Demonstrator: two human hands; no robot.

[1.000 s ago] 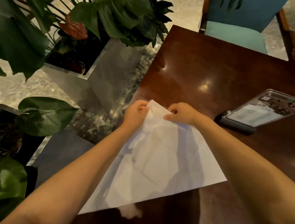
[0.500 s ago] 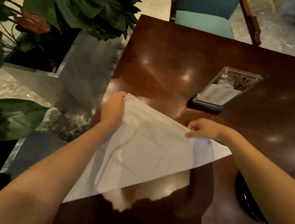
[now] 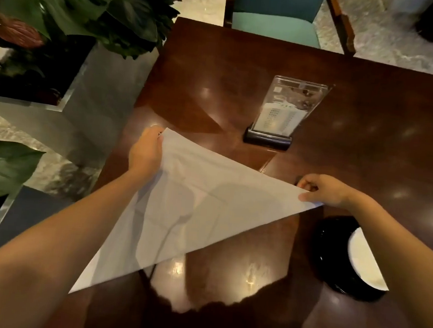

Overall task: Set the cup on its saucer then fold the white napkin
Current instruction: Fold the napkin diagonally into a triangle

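The white napkin [image 3: 193, 208] is stretched in a triangle over the dark wooden table [image 3: 367, 139]. My left hand [image 3: 146, 153] pinches its far left corner. My right hand [image 3: 322, 189] pinches its right corner. The third corner hangs near my left forearm at the table's near edge. At the right, partly behind my right forearm, a black saucer [image 3: 331, 266] holds a cup with a pale inside [image 3: 363, 260]; much of the cup is hidden.
A clear acrylic sign stand [image 3: 281, 114] on a black base stands just beyond the napkin. A teal chair [image 3: 275, 23] is at the table's far side. Steel planters [image 3: 66, 115] with large green leaves stand left of the table.
My hands have moved apart, the right one sliding along the edge to the right corner, spreading the napkin into a wide triangle. The view has swung right, bringing the saucer and cup into sight.
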